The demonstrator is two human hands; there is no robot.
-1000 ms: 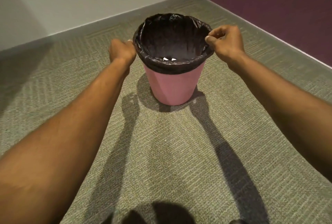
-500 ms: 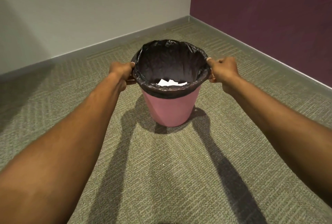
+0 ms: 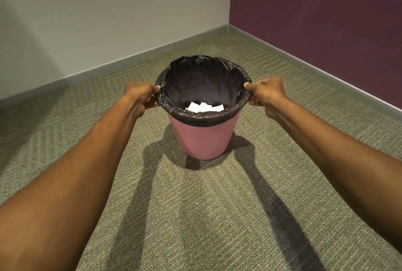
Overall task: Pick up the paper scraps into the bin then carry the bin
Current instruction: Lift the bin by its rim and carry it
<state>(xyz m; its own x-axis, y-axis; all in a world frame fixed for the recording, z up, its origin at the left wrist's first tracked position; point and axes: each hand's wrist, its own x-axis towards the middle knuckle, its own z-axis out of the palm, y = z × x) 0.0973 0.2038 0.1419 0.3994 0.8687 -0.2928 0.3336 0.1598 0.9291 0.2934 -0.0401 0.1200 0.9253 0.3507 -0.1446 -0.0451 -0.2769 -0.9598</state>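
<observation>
A pink bin point(image 3: 203, 138) lined with a black plastic bag stands ahead of me over the carpet. White paper scraps point(image 3: 204, 106) lie inside at its bottom. My left hand point(image 3: 139, 94) grips the bin's left rim with fingers closed. My right hand point(image 3: 266, 92) grips the right rim the same way. Both arms are stretched out in front of me. Whether the bin's base touches the carpet I cannot tell; its shadow lies right beneath it.
Grey-green carpet point(image 3: 195, 216) covers the floor. A pale wall point(image 3: 108, 16) runs along the back left and a dark purple wall point(image 3: 326, 14) along the right; they meet in a corner just behind the bin.
The view has tilted up, showing more of both walls. The bin sits lower in the frame. Both hands have settled from the bag's edge onto the rim sides. More scraps show inside.
</observation>
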